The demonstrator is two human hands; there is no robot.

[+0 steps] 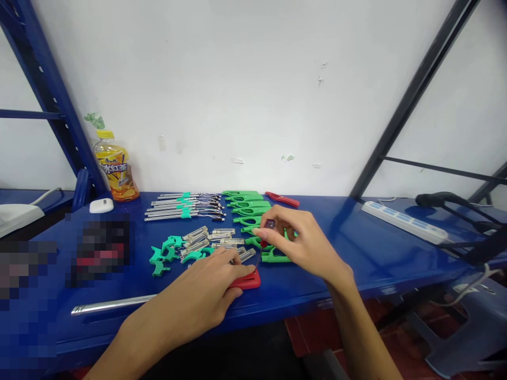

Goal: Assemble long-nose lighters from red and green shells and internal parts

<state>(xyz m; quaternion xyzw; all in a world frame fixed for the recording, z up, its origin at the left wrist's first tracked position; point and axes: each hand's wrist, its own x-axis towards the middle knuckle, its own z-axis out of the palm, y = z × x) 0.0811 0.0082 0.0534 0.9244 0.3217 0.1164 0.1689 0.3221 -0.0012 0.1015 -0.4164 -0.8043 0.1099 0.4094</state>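
Pinching a screwdriver (263,243) (tip hard to make out), the right hand (303,241) has closed fingers; the left hand (208,285) clasps a red casing (249,282), partly hidden beneath its fingers.

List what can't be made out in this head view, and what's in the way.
All in the head view:
- Red plastic casing: its left part is hidden by the left hand.
- Screwdriver: its tip is too small to tell whether it sits in a screw; the right hand covers part of its handle.
- Silver tube: right end hidden by the left forearm.
- Dark item at left: blurred into blocks.
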